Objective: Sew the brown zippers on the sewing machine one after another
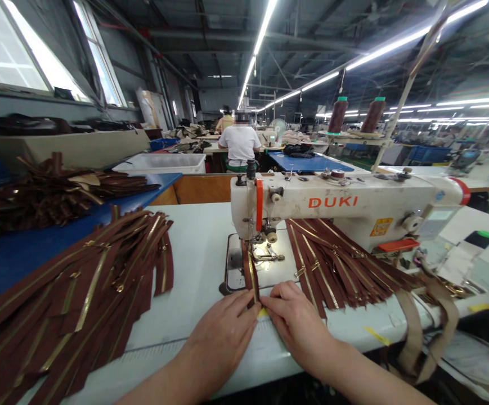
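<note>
A white DUKI sewing machine (345,205) stands on the pale table (193,264). A brown zipper (250,275) with gold teeth runs from under the presser foot (263,253) toward me. My left hand (223,332) and my right hand (297,318) rest side by side on the table at its near end. The fingertips of both hands press together on the zipper, left hand on its left edge, right hand on its right.
A large heap of brown zippers (75,298) lies at my left, another pile (337,264) under the machine's arm at my right. More zippers (45,191) sit on a blue table. A person in a white shirt (239,146) sits ahead. Thread cones (337,115) stand behind.
</note>
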{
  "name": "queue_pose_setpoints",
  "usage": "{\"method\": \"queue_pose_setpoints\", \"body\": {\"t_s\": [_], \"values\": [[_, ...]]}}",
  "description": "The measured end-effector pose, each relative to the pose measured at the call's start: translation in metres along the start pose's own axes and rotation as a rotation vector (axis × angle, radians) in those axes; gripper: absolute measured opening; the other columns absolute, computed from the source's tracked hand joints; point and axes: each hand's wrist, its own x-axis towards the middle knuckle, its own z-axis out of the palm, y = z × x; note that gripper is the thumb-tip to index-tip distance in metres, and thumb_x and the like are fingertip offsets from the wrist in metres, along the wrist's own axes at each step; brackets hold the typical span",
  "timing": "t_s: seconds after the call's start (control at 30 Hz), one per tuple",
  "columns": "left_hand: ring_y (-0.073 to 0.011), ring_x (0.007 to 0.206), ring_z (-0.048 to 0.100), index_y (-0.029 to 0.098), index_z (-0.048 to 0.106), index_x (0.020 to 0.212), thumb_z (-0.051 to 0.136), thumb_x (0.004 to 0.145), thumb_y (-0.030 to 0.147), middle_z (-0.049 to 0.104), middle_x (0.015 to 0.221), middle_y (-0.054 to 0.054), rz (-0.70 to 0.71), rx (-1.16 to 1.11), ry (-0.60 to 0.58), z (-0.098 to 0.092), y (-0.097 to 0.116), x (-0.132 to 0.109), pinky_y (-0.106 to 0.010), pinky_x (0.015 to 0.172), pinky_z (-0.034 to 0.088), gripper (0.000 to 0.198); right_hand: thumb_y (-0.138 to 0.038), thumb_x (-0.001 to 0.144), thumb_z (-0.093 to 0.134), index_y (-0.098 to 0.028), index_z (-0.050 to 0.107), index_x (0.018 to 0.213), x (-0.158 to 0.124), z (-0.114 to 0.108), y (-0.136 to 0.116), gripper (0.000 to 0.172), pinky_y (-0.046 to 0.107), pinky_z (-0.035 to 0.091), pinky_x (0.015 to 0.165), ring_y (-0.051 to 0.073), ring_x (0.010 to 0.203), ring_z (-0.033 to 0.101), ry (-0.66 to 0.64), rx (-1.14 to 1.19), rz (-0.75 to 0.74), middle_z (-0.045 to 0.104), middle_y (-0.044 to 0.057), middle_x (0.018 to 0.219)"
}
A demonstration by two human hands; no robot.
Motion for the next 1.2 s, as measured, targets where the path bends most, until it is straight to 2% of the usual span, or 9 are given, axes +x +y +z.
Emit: {"method": "queue_pose_setpoints", "body": {"t_s": [0.17,0.4,0.53,0.7,0.83,0.93,1.1,1.2], "values": [[-0.0228,0.109,0.059,0.016,0.061,0.114,0.038,0.092,0.015,0.066,0.113,-0.012,0.021,-0.065,0.02,-0.004,-0.005,0.001,-0.04,0.094,0.051,0.031,-0.013,0.092,0.047,-0.021,0.068,0.092,0.001,-0.002,0.002,0.022,0.03,0.043,0.078,0.018,0.086,0.047,-0.014,0.036,-0.01,0.057,0.004,0.087],[-0.0225,0.115,0.056,0.019,0.058,0.12,0.041,0.094,0.018,0.062,0.122,-0.01,0.07,-0.087,-0.02,-0.005,-0.013,-0.005,-0.04,0.097,0.049,0.032,-0.016,0.094,0.045,-0.022,0.068,0.096,0.002,-0.005,0.004,0.024,0.031,0.042,0.077,0.018,0.086,0.047,-0.046,0.058,-0.033,0.057,0.004,0.086],[-0.0204,0.119,0.053,0.022,0.055,0.123,0.042,0.093,0.018,0.06,0.127,-0.006,0.023,-0.171,-0.059,-0.002,-0.017,-0.009,-0.039,0.1,0.046,0.033,-0.016,0.093,0.047,-0.02,0.066,0.096,0.001,-0.006,0.003,0.02,0.031,0.042,0.076,0.019,0.086,0.047,-0.079,-0.07,-0.069,0.057,0.004,0.086],[-0.0197,0.111,0.056,0.02,0.05,0.127,0.04,0.094,0.018,0.061,0.121,-0.006,-0.111,-0.25,-0.077,-0.001,-0.014,-0.004,-0.037,0.098,0.047,0.035,-0.014,0.091,0.051,-0.02,0.063,0.104,0.0,-0.008,0.005,0.018,0.031,0.041,0.076,0.019,0.087,0.047,-0.112,-0.222,-0.151,0.057,0.005,0.09],[-0.0207,0.103,0.057,0.022,0.059,0.116,0.042,0.093,0.017,0.062,0.112,-0.006,-0.104,-0.283,-0.094,-0.004,-0.009,0.004,-0.037,0.092,0.049,0.029,-0.015,0.09,0.053,-0.017,0.06,0.106,0.0,-0.01,0.005,0.017,0.033,0.041,0.077,0.021,0.089,0.047,-0.154,-0.335,-0.233,0.058,0.006,0.093],[-0.0207,0.102,0.057,0.023,0.059,0.117,0.042,0.093,0.018,0.062,0.112,-0.006,-0.083,-0.288,-0.079,-0.006,-0.009,0.005,-0.037,0.091,0.049,0.03,-0.016,0.091,0.052,-0.016,0.059,0.108,-0.001,-0.013,0.005,0.018,0.035,0.041,0.08,0.021,0.091,0.046,-0.189,-0.387,-0.286,0.058,0.007,0.096],[-0.0221,0.106,0.057,0.022,0.057,0.123,0.042,0.093,0.02,0.062,0.115,-0.007,-0.06,-0.23,-0.035,-0.004,-0.01,0.0,-0.039,0.093,0.049,0.033,-0.016,0.093,0.049,-0.019,0.064,0.104,0.001,-0.022,0.012,0.019,0.032,0.043,0.081,0.02,0.09,0.049,-0.2,-0.235,-0.285,0.06,0.005,0.092],[-0.0223,0.107,0.057,0.022,0.057,0.123,0.041,0.093,0.02,0.062,0.116,-0.007,-0.047,-0.202,-0.037,-0.001,-0.011,-0.003,-0.04,0.093,0.049,0.034,-0.013,0.092,0.048,-0.02,0.067,0.095,0.015,-0.025,0.019,0.021,0.028,0.044,0.08,0.017,0.088,0.052,-0.118,-0.089,-0.205,0.061,0.004,0.09]]}}
